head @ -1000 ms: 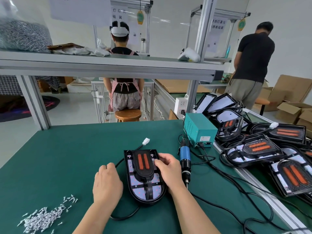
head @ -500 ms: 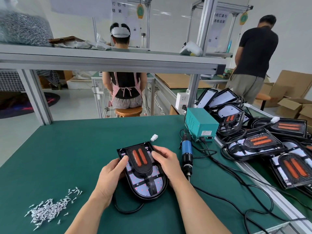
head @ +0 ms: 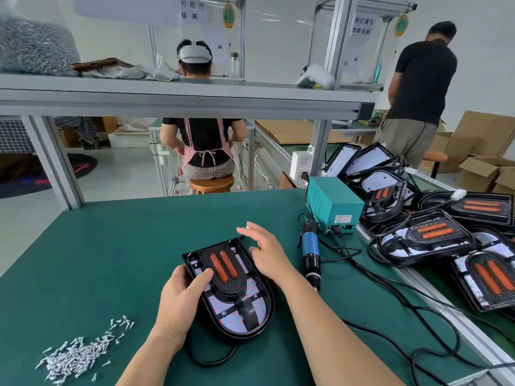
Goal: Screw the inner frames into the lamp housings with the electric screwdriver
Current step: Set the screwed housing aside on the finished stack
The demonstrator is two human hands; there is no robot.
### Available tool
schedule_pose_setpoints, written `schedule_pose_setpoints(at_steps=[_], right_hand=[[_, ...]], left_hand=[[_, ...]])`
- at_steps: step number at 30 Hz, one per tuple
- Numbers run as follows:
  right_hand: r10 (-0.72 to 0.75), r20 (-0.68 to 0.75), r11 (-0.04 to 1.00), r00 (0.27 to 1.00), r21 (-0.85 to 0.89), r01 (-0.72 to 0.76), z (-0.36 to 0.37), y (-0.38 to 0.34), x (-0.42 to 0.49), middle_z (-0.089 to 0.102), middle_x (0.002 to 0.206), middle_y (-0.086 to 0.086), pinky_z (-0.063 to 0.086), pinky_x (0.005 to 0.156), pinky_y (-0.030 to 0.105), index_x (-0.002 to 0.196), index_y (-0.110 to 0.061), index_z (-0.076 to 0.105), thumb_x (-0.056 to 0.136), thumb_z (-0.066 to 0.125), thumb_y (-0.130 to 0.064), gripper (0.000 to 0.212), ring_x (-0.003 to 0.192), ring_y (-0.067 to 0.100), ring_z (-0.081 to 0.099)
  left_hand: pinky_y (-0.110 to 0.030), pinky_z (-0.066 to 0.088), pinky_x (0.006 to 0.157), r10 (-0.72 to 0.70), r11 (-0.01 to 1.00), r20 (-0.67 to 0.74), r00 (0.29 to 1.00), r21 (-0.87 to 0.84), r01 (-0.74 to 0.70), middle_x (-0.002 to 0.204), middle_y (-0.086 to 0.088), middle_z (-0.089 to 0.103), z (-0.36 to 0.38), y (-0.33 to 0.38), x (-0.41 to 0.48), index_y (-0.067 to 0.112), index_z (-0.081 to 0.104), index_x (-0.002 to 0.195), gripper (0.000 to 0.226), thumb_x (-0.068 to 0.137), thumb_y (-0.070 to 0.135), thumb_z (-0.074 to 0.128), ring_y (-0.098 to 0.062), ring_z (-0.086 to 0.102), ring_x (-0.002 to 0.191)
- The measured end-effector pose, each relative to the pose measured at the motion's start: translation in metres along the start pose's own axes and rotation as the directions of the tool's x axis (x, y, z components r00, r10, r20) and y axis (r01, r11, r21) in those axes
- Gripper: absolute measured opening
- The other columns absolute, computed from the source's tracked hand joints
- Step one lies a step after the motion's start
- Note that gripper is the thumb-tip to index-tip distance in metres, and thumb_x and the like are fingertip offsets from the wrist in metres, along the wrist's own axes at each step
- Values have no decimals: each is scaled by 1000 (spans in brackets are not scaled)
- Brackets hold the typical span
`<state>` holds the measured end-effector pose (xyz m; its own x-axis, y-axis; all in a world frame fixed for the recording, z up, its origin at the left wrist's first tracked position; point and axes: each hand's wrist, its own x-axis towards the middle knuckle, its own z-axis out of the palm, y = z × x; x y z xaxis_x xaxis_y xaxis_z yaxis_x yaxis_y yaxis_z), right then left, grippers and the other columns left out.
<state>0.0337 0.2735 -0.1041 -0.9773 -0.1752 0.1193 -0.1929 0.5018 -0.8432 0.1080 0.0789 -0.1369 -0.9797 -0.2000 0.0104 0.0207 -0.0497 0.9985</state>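
Near the middle of the green worktop (head: 125, 246), close to its near edge: one lamp housing (head: 259, 305), lying flat, turned a little to the left, rounded end toward the near edge. Seated inside it, the black inner frame (head: 234, 285) with two orange bars.

Gripping the left rim of the housing with the left hand (head: 181, 299), thumb laid over onto the inner frame. Holding nothing with the right hand (head: 269, 257): fingers spread and relaxed, over the far right corner of the housing, slightly blurred; cannot tell whether touching it.

Just to the right of that hand, the electric screwdriver (head: 310, 254), lying on the worktop with the tip toward the near edge, untouched. From its far end, a cable to a teal power box (head: 331, 207) near the far right corner.

At the near left corner, a heap of small silver screws (head: 80, 355). Beyond the right edge, a pile of other lamps (head: 423, 240) among black cables.
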Motion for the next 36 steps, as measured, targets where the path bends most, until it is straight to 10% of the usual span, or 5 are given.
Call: schedule_pose_setpoints(at_steps=[11,21,25,30,36], right_hand=[[-54,-19,932,998,-360,43,1,20,28,62,117,10,48,87,34,102,-11,72,91,67,-2,15,108,26,60],[11,190,958,982,-285,45,6,11,43,22,167,3,17,124,47,148,-21,52,108,45,-32,42,155,26,15],[-114,199,856,973,-477,197,8,7,45,68,118,15,39,106,45,108,2,67,101,49,-9,22,129,32,52],[-238,60,737,970,-639,220,3,-6,36,59,82,-2,30,97,39,103,-16,65,94,41,5,33,87,26,52],[-15,128,866,992,-495,77,-10,-12,21,68,91,2,46,74,35,104,-17,69,90,46,4,34,82,26,59]], left_hand=[[-42,55,87,5,999,19,1000,-35,-5,100,4,78,4,3,2,37,71,90,34,61,55,72,-18,75,94],[-38,54,83,0,999,8,1000,-51,0,100,2,78,3,6,-2,34,72,90,35,61,53,73,-16,74,92],[-35,53,79,-9,999,-7,1000,-50,8,98,2,78,4,8,-4,23,72,96,47,59,52,73,-13,74,88],[-35,53,82,-14,999,-26,1000,-43,13,99,3,78,4,8,-3,20,70,102,54,59,53,73,-13,74,90],[-38,54,85,-11,999,-40,999,-46,9,100,2,78,2,7,-3,22,71,100,51,60,53,73,-15,74,92]])
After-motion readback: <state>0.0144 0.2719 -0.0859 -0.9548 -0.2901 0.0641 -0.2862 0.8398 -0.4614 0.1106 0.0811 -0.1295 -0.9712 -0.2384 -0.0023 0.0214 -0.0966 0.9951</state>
